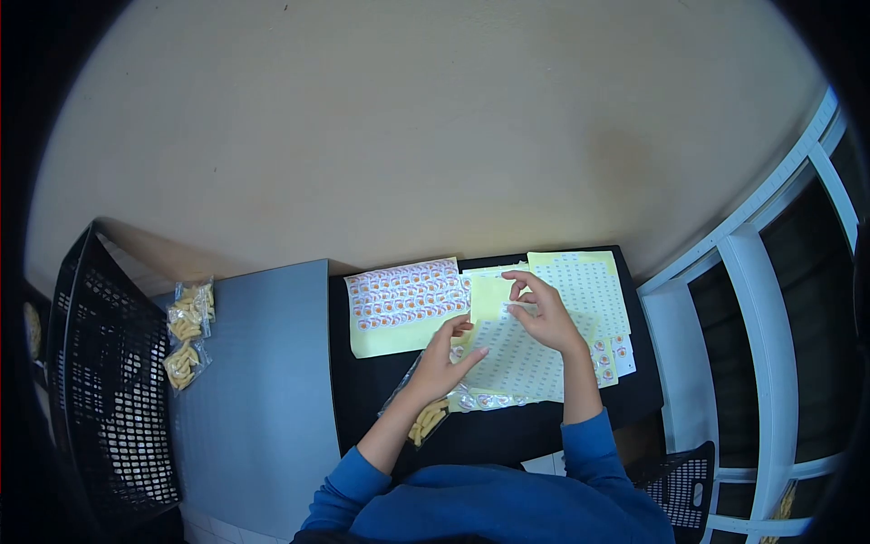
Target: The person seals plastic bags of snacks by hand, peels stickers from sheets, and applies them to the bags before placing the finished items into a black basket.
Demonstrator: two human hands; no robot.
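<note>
Head view: your left hand (pixel 448 360) is open, thumb spread, at the left edge of the label sheets (pixel 515 359). Your right hand (pixel 544 317) hovers above them, fingers curled — whether it grips a small label, I cannot tell. A snack bag (pixel 429 422) lies near your left wrist, the round-sticker sheet (pixel 396 343) left of your hands — all on the black table (pixel 625 399).

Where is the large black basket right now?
In the head view, the large black basket is at the far left, beside the grey tabletop and two clear bags.
</note>
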